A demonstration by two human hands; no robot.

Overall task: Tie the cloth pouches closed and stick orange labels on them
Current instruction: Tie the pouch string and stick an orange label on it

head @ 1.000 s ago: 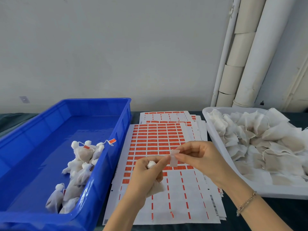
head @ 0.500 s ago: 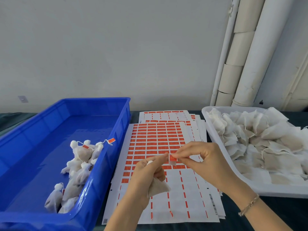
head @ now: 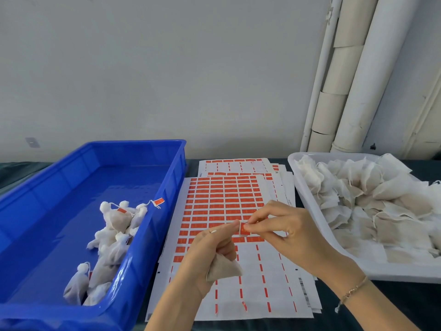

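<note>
Blue bin (head: 167, 177) holds tied pouches (head: 114, 235); left grip (head: 210, 254) clutches a pouch (head: 223, 268), right (head: 286, 232) seemingly pinching a label (head: 244, 228).

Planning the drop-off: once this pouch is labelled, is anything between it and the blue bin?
Nothing visible. The pouch in the left hand sits just right of the blue bin; only its near wall lies between.

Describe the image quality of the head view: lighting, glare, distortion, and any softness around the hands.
Head view: soft, even light with only faint shadows; a pale sheen on the blue bin's floor; wide-angle bending bows the pipes and bin edges; the left hand, right hand and the orange label pinched between them look slightly soft, while the label sheets stay readable as rows.
</note>
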